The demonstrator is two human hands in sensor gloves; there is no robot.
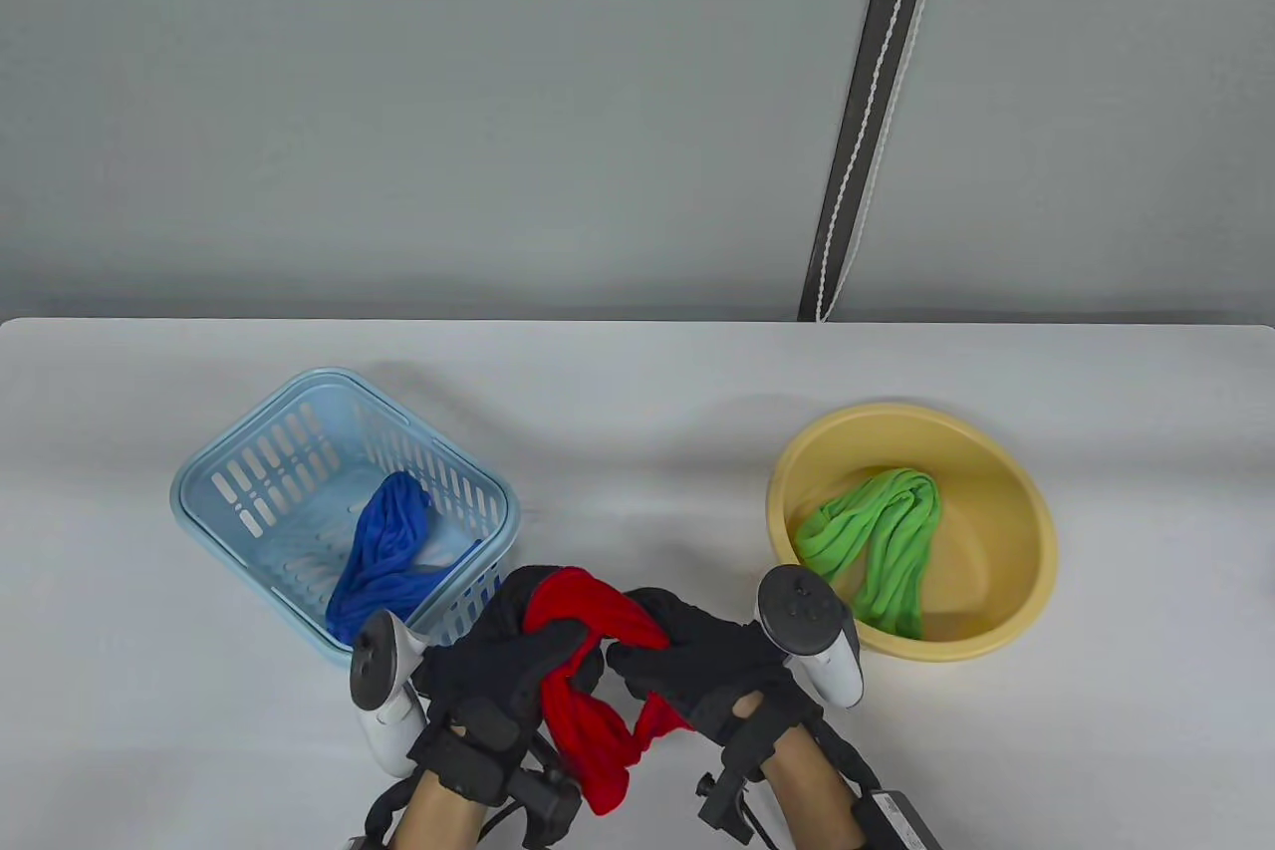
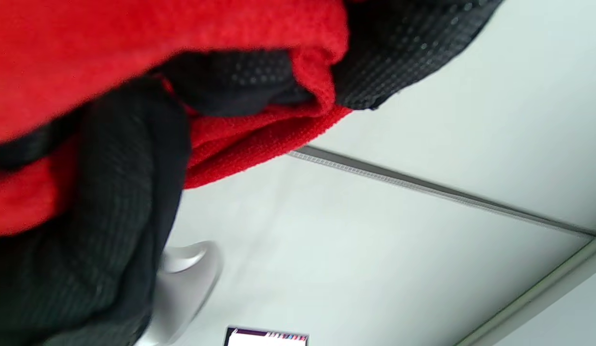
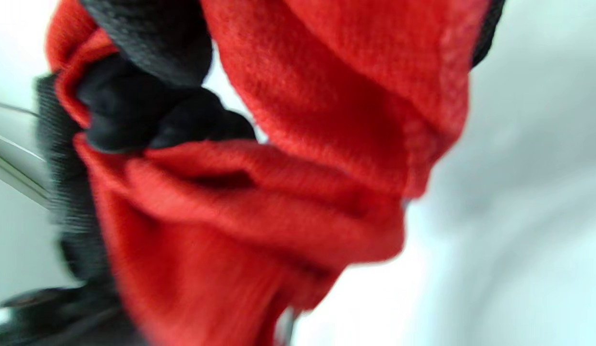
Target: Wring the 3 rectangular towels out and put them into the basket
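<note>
I'm seeing both grips clenching red towel point(image 1: 588, 691), left hand point(image 1: 498, 671) and right hand point(image 1: 712, 661), bottom center | blue towel point(image 1: 383, 546) lying in basket point(image 1: 249, 451) left | green towel point(image 1: 882, 531) sitting in yellow basin point(image 1: 1016, 511) right

Black textured gloves on left hand point(image 1: 498, 666) and right hand point(image 1: 707, 656); grey-white trackers, bare forearms

Non-task items: table, wall, strip, basin.
A white table point(image 1: 637, 412) is backed by a grey wall point(image 1: 398, 93); a dark vertical strip point(image 1: 877, 93) with a white cord is seen on the wall. A yellow basin point(image 1: 1026, 531) is set on the table's right side.
</note>
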